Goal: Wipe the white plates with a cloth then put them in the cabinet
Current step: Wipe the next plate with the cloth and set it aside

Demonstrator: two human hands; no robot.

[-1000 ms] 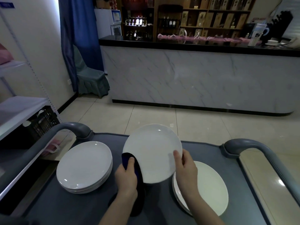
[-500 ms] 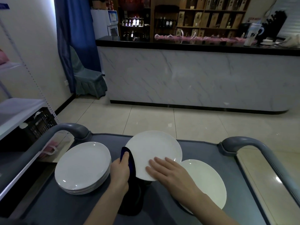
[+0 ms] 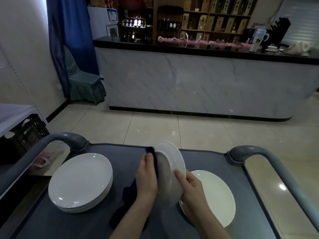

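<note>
Left fingers: the left hand (image 3: 146, 176) is curled round a dark blue cloth (image 3: 152, 150) and presses it flat against the left face of the plate.
Right fingers: the right hand (image 3: 191, 190) clasps the plate's near rim, thumb on the face turned towards us and the other fingers hidden behind.
Held plate: the white plate (image 3: 174, 163) stands almost on edge between the two hands, lifted clear of the trolley surface (image 3: 203, 157).
Cloth: its tail hangs down below the left wrist, towards the surface.
Left of the hands: a stack of white plates (image 3: 81, 180) lies flat, well apart from the held one.
Right of the hands: a single white plate (image 3: 215, 192) lies flat just under the right wrist. I can't tell whether more sit beneath it.
Step in hand: wiping, I'd say, with one face of the plate under the cloth.
Next move: probably turning the plate to wipe the other face. That calls for a firm hold on the rim, since a plate on edge slips easily.
Progress: early, to my eye. None of these plates has been put away.
Cabinet: I can't pick it out from here.
</note>
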